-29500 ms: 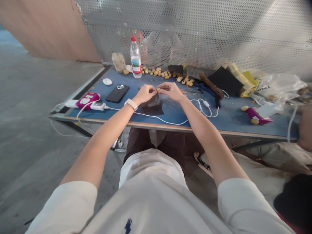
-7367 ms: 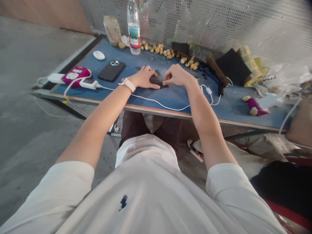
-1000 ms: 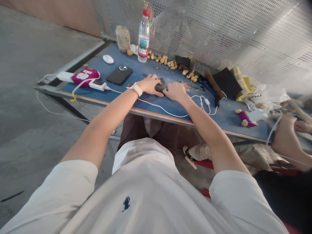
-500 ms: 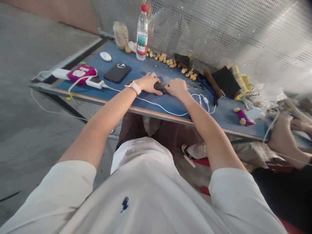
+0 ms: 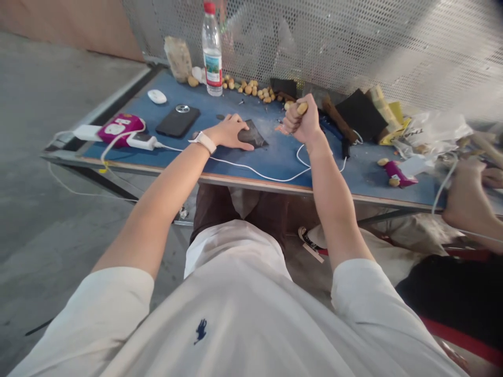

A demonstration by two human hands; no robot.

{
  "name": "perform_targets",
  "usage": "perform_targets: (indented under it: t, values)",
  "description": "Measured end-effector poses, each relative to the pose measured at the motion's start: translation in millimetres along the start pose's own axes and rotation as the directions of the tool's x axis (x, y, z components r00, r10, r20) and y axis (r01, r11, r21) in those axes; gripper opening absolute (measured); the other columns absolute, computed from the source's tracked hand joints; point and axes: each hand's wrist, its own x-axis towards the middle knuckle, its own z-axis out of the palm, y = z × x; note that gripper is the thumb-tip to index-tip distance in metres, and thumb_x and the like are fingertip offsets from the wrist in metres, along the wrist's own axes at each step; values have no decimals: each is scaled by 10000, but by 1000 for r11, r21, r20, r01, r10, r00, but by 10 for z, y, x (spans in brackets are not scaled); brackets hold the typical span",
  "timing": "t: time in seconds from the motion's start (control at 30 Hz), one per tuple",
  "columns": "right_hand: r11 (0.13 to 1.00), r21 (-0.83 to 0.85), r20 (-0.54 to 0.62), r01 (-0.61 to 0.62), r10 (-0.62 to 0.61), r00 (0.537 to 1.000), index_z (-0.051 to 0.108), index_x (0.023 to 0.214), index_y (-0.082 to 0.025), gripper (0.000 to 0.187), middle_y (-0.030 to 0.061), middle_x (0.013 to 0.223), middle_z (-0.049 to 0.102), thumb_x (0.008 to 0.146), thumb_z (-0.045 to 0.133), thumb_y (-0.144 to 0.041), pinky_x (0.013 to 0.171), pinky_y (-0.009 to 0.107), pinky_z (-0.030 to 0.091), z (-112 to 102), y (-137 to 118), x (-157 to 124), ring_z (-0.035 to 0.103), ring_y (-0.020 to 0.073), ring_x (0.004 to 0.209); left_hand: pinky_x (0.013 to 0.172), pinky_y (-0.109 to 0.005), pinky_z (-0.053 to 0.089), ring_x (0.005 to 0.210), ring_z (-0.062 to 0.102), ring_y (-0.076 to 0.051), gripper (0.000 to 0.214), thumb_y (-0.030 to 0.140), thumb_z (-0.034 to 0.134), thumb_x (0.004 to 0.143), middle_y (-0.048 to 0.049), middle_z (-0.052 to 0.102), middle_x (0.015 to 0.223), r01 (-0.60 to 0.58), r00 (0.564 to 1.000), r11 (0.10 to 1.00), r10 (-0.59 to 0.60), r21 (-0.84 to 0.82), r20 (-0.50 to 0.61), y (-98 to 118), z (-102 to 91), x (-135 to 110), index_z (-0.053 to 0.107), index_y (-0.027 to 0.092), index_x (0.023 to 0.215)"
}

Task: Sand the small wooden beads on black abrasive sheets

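Observation:
My left hand [image 5: 230, 132] lies flat on the blue table [image 5: 275, 162], its fingers pressing down a dark sheet of sandpaper [image 5: 253, 138]. A white watch sits on that wrist. My right hand [image 5: 302, 121] is lifted above the table to the right of the sheet, curled into a fist. A small tan wooden bead [image 5: 302, 108] is pinched at the top of that fist. More tan beads [image 5: 249, 88] lie in a loose row at the back of the table.
A water bottle [image 5: 212, 51], black phone [image 5: 177, 121], pink power strip [image 5: 120, 127], white mouse-like object [image 5: 157, 96] and white cable [image 5: 259, 173] lie on the table. Dark sandpaper sheets [image 5: 359, 115] and plastic bags [image 5: 436, 133] sit at right. Another person's hand [image 5: 469, 201] works at the far right.
My right hand has risen off the sandpaper sheet and moved right, now showing a bead in its fist. My left hand stays on the sheet.

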Motion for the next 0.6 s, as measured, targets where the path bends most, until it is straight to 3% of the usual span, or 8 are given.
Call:
perform_targets:
  t: [0.1, 0.17, 0.3, 0.47, 0.6]
  values:
    - [992, -3, 35, 124, -124, 992, 275, 721, -383, 706, -27, 621, 167, 1202, 477, -859, 611, 398, 340, 192, -186, -165, 264, 264, 650, 1607, -739, 317, 1890, 384, -617, 1297, 1120, 768, 849, -205, 563, 1927, -6, 1000, 1000, 6, -7, -7, 19, -3, -35, 699, 324, 1871]
    - [991, -27, 70, 132, -130, 989, 321, 729, -385, 734, -30, 616, 165, 1174, 501, -940, 570, 391, 343, 343, -273, -244, 317, 272, 626, 1616, -714, 308, 1889, 394, -603, 1287, 1110, 773, 845, -202, 566, 1931, -5, 1000, 1000, 5, -9, -11, 26, -3, -51, 697, 334, 1869]
    - [986, 113, 168, 123, -141, 976, 380, 713, -371, 761, -50, 560, 162, 1156, 579, -957, 491, 351, 329, 540, -337, -288, 322, 239, 553, 1628, -678, 285, 1898, 387, -597, 1277, 1085, 783, 847, -213, 555, 1936, 5, 1000, 1000, -6, -10, -12, 38, -12, -66, 695, 319, 1865]
    - [988, 120, 204, 92, -115, 972, 318, 683, -363, 835, -64, 561, 101, 1170, 586, -985, 464, 334, 287, 542, -340, -300, 299, 218, 537, 1616, -718, 301, 1903, 373, -617, 1270, 1094, 769, 855, -211, 547, 1945, 7, 1000, 1000, -7, -4, 9, 52, -41, -82, 692, 326, 1864]
    - [986, 38, 146, 162, -166, 975, 405, 703, -366, 807, -44, 573, 177, 1175, 502, -1013, 493, 360, 372, 485, -294, -272, 357, 242, 567, 1610, -704, 332, 1894, 401, -600, 1274, 1100, 776, 840, -215, 566, 1932, 4, 1000, 1000, -4, 2, -3, 48, -45, -81, 714, 320, 1845]
